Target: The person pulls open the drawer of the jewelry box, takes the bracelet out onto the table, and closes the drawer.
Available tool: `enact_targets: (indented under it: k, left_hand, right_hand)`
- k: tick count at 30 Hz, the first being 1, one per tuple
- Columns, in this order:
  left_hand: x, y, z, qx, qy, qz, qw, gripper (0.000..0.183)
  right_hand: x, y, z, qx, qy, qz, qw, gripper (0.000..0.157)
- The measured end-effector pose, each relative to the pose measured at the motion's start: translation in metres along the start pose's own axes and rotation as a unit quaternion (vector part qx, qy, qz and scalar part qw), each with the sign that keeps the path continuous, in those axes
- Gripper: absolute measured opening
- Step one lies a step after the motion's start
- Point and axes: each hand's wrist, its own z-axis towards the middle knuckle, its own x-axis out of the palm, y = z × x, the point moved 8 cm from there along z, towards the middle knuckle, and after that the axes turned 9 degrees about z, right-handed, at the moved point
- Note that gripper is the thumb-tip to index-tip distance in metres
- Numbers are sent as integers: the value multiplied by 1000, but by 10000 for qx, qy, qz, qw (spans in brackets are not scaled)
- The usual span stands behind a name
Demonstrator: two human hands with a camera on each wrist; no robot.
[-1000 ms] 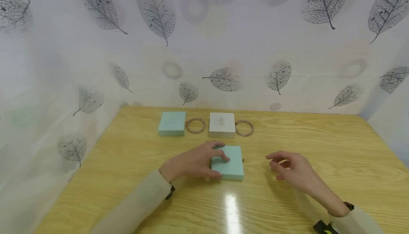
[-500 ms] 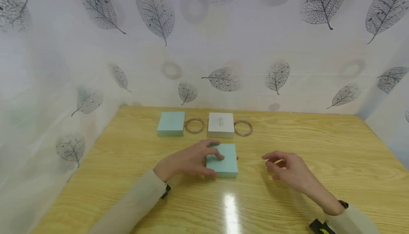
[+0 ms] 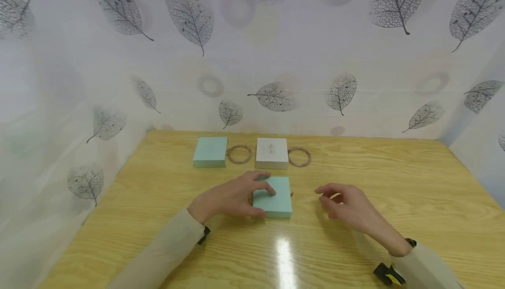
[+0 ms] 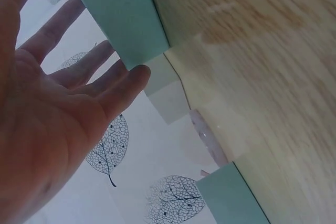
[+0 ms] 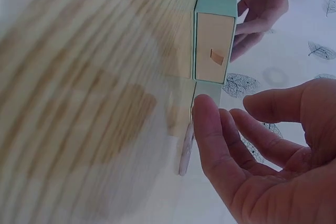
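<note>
Fingers of your left hand (image 3: pixel 230 197) grasp the drawer box (image 3: pixel 279 201); a slack hold could let it skid; right of that box, your right hand (image 3: pixel 347 203) hangs, fingers loose, empty

This looks like a small screened-off corner; whether in a home or a studio cannot be told. Pale hangings (image 3: pixel 292 48) printed with veined leaves (image 3: pixel 190 15) enclose a wood-grain bench (image 3: pixel 386 170) behind and on both sides.
</note>
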Motion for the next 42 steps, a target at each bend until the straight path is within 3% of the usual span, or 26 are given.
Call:
enact_targets:
  k: [10,18,24,35,42]
  left_hand:
    - [-1,-6,6,-68,-23,383,9992,47]
    - [1,-5,8,-280,38,390,9988,45]
    - [1,-5,8,-282,11,293,9992,44]
    - [0,-6,11,-198,-9,381,9991,47]
    - [-3,-6,13,-225,64,191,9995,47]
  right_hand:
    - [18,1,19,202,241,747,9967,34]
    - [37,-7,31,880,372,1656,9815,35]
    - [48,-11,38,991,483,2007,9734,38]
    - [57,-8,43,1062,372,2000,9733,37]
    - [57,-9,46,1193,221,1807,9760,34]
